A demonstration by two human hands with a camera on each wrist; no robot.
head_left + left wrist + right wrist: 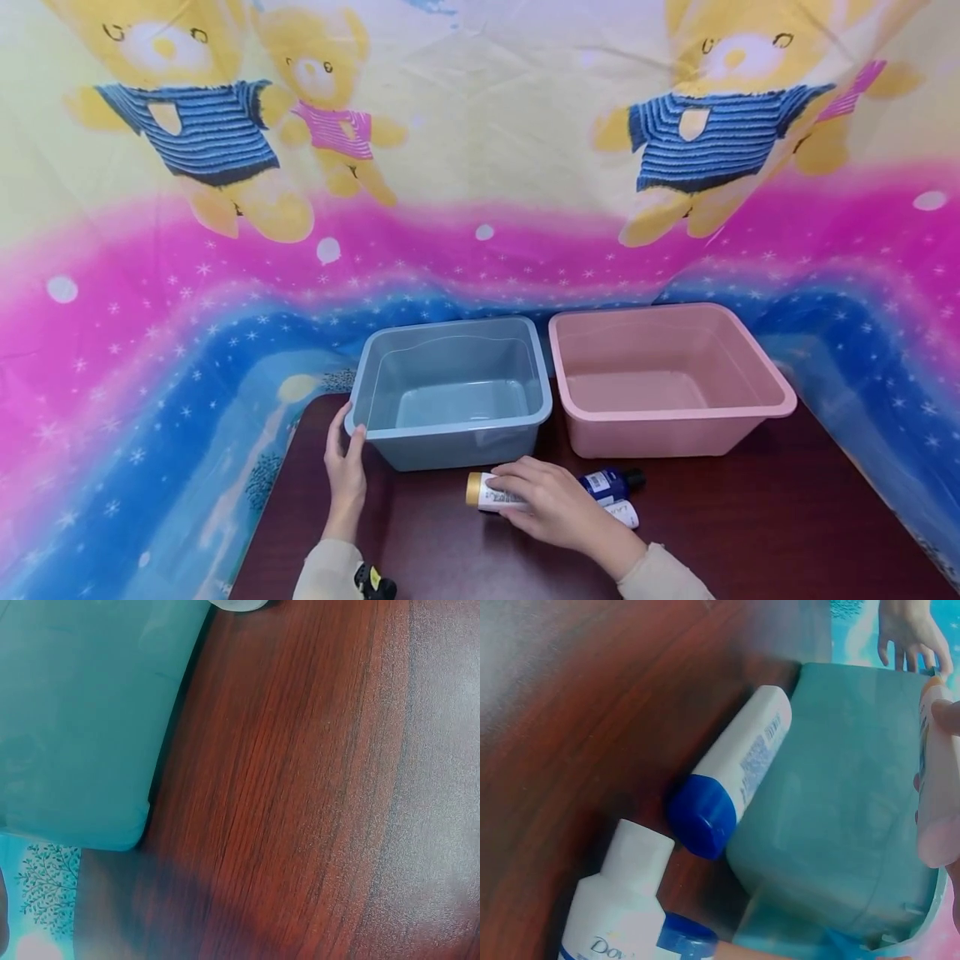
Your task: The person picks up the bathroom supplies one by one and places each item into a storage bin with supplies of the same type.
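My left hand [347, 471] grips the rim of a grey-blue plastic basin [450, 450] at its front left corner, fingers along the outer side and thumb at the front edge. With my right hand [551, 500] I hold a white bottle [501, 493] with a gold cap, raised close in front of that basin. In the right wrist view the held bottle [939, 780] shows at the right edge. Below it, a white bottle with a blue cap [746, 757] lies beside the basin wall. A white Dove bottle [615, 907] is nearer the camera.
A pink basin [678, 433] stands right of the grey-blue one, against a printed cloth backdrop [480, 167]. Behind my right wrist lie a dark blue bottle [606, 483] and a white bottle end [624, 513]. Everything rests on a dark reddish-brown table [787, 517].
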